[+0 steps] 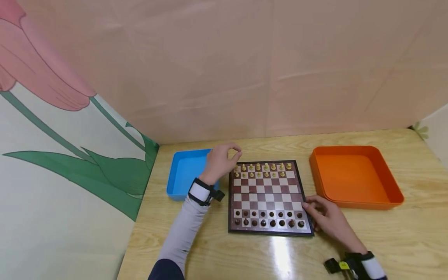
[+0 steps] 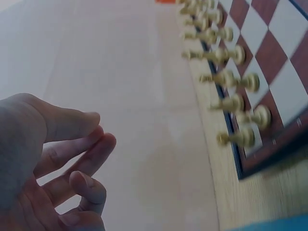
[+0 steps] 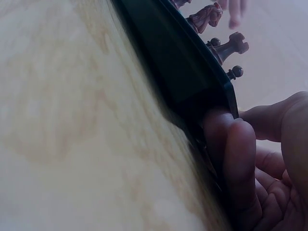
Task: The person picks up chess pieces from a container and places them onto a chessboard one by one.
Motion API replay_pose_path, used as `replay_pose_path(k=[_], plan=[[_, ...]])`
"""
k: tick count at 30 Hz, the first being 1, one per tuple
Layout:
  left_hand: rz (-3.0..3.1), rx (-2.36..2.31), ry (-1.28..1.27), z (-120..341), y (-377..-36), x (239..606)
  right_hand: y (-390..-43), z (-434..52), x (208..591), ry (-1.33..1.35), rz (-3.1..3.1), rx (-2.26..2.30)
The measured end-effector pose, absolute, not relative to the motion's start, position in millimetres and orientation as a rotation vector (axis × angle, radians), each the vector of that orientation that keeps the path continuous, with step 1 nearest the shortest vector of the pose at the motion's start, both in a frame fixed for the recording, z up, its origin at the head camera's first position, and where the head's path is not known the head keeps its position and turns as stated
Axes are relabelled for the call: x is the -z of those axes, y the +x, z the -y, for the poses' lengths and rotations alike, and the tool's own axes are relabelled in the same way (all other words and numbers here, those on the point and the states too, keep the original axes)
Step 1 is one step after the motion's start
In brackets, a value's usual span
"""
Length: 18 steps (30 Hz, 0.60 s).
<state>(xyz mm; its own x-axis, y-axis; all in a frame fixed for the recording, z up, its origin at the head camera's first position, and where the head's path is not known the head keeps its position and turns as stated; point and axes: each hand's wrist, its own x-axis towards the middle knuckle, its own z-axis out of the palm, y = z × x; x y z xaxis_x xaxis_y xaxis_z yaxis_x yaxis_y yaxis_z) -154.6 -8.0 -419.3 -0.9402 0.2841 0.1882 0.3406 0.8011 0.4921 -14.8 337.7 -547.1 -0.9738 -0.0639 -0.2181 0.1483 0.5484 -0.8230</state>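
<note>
A brown-and-white chessboard (image 1: 261, 197) with a black rim lies on the table. Two rows of light chess pieces (image 1: 266, 166) stand along its far side, the front row ending one square short of the right edge. Dark chess pieces (image 1: 272, 223) fill two rows on the near side. My left hand (image 1: 220, 161) hovers by the far left corner, thumb and fingertips close together with nothing visible between them; the left wrist view shows it beside the light pieces. At the board's right edge, my right hand (image 1: 328, 219) grips the rim, thumb on top and fingers against the side.
A blue tray (image 1: 177, 197) sits left of the board, partly behind my left forearm. To the right stands an orange tray (image 1: 365, 205), close to my right hand. Behind the wooden table (image 1: 210, 256) rises a wall covered in pinkish sheeting (image 1: 224, 77).
</note>
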Motion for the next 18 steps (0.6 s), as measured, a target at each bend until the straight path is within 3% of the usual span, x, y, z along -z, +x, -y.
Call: replay_pose_path(k=[18], plan=[[2.857, 0.918, -0.249, 69, -152, 437, -16, -338, 549, 0.080, -2.555, 1.393]])
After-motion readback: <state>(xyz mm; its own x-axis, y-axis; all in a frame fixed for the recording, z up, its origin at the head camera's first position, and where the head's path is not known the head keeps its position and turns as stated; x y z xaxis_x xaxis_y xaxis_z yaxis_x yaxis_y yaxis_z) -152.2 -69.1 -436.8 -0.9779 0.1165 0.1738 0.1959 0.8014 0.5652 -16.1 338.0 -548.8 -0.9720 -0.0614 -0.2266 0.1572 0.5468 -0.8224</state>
